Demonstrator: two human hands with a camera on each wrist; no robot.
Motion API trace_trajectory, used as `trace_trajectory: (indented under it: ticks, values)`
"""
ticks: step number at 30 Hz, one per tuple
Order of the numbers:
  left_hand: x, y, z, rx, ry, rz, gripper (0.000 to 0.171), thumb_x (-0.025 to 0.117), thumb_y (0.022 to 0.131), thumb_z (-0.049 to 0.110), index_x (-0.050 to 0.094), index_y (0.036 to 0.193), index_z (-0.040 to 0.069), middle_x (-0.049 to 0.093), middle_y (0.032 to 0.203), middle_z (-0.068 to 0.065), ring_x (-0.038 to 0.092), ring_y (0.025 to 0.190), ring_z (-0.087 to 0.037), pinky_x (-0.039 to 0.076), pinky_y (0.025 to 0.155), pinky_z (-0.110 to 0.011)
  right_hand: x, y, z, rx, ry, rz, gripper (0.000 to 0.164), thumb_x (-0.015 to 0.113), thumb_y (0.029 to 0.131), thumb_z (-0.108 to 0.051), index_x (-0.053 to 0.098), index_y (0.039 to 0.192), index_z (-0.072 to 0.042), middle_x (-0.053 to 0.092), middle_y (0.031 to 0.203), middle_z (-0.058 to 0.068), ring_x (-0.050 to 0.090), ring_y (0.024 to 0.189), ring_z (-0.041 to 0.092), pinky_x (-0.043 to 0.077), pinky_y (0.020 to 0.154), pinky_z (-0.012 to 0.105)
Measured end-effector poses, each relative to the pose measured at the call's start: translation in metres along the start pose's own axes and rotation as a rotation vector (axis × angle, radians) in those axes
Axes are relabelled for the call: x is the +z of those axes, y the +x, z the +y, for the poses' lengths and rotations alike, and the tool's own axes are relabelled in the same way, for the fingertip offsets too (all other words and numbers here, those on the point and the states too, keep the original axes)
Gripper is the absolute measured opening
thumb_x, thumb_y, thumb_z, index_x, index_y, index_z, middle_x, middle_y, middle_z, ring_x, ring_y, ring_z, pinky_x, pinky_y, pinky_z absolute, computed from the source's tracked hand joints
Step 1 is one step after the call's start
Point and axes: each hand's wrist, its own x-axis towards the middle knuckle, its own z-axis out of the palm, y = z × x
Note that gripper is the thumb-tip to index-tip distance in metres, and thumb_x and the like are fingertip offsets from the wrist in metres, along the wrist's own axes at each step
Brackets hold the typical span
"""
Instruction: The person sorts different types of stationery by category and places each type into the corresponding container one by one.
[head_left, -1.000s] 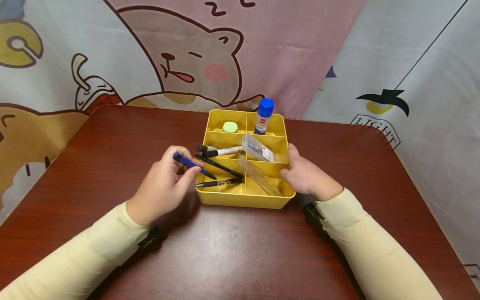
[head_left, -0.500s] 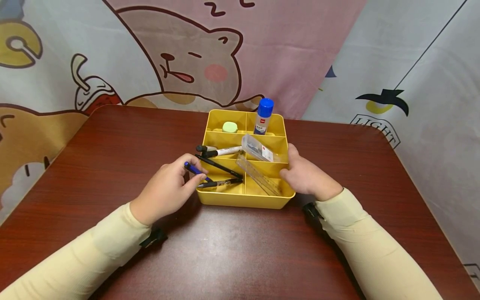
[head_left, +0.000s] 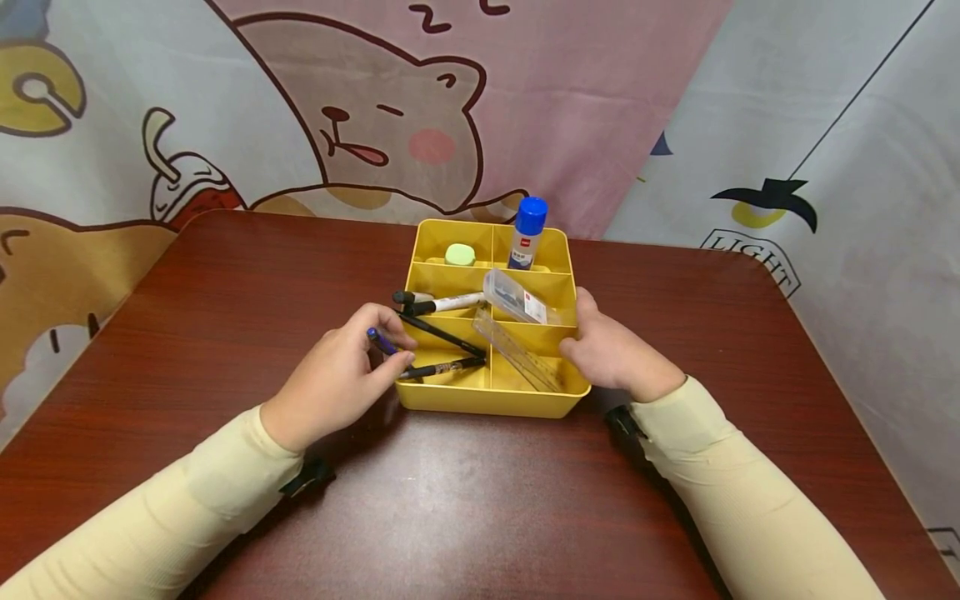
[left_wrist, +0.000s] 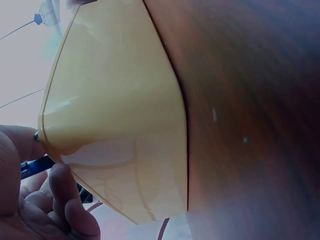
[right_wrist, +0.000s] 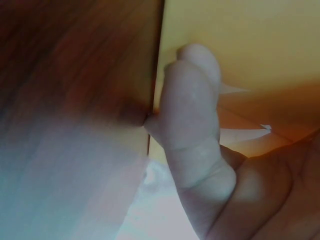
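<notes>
A yellow divided organizer box (head_left: 487, 402) sits on the table. At its front left corner my left hand (head_left: 337, 367) pinches a blue pen (head_left: 381, 340) between thumb and fingers, right at the rim. The left wrist view shows the blue pen (left_wrist: 37, 166) partly hidden by fingers. Two black pens, one (head_left: 442, 333) slanting and one (head_left: 446, 367) nearer the front, lie in the front left compartment beside this hand. My right hand (head_left: 618, 350) grips the box's right side, thumb over the rim; in the right wrist view its fingers (right_wrist: 187, 110) lie against the outer wall.
Other compartments hold a clear ruler (head_left: 517, 350), a clear plastic case (head_left: 517, 297), a white marker (head_left: 453, 302), a blue-capped glue stick (head_left: 528, 233) and a pale green-topped item (head_left: 460, 254). A printed cloth (head_left: 570, 108) hangs behind the brown table (head_left: 465, 500).
My left hand has moved right and slightly down with the blue pen, bringing it lower at the box's front left corner. My right hand and the box have stayed put.
</notes>
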Motion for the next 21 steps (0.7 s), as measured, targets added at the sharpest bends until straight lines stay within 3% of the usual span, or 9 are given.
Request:
trace_trajectory:
  ticks: [6, 10, 15, 21]
  values:
    - [-0.0027, 0.0007, -0.0006, 0.037, -0.015, 0.057, 0.040, 0.072, 0.081, 0.019, 0.045, 0.109, 0.011, 0.064, 0.097, 0.009, 0.056, 0.081, -0.001, 0.047, 0.055, -0.030, -0.0001, 0.0004, 0.0002, 0.006, 0.001, 0.001, 0.069, 0.049, 0.085, -0.016, 0.008, 0.140, -0.004, 0.052, 0.118, 0.021, 0.055, 0.090, 0.026, 0.043, 0.089, 0.048]
    - [-0.0050, 0.0011, -0.0010, 0.044, -0.019, 0.090, 0.039, 0.074, 0.080, 0.018, 0.046, 0.107, 0.013, 0.060, 0.095, 0.010, 0.056, 0.081, -0.002, 0.049, 0.060, -0.033, -0.0001, 0.0002, -0.0004, 0.009, 0.003, 0.001, 0.070, 0.049, 0.085, -0.016, 0.008, 0.140, -0.005, 0.051, 0.119, 0.021, 0.055, 0.091, 0.027, 0.043, 0.089, 0.048]
    - [-0.0031, 0.0008, -0.0025, 0.043, 0.039, 0.044, 0.025, 0.071, 0.083, 0.019, 0.051, 0.099, 0.014, 0.055, 0.090, 0.008, 0.051, 0.081, -0.004, 0.046, 0.068, -0.033, 0.0002, 0.0002, -0.0004, 0.007, 0.008, 0.000, 0.071, 0.048, 0.085, -0.015, 0.006, 0.141, -0.004, 0.051, 0.120, 0.022, 0.055, 0.091, 0.027, 0.043, 0.090, 0.049]
    - [-0.0013, 0.0004, -0.0017, 0.068, 0.099, 0.027, 0.016, 0.069, 0.085, 0.018, 0.054, 0.090, 0.018, 0.051, 0.086, 0.008, 0.045, 0.072, -0.007, 0.041, 0.061, -0.031, 0.0000, -0.0001, -0.0006, 0.012, 0.009, -0.006, 0.071, 0.048, 0.086, -0.015, 0.005, 0.142, -0.005, 0.051, 0.121, 0.021, 0.055, 0.091, 0.027, 0.043, 0.090, 0.049]
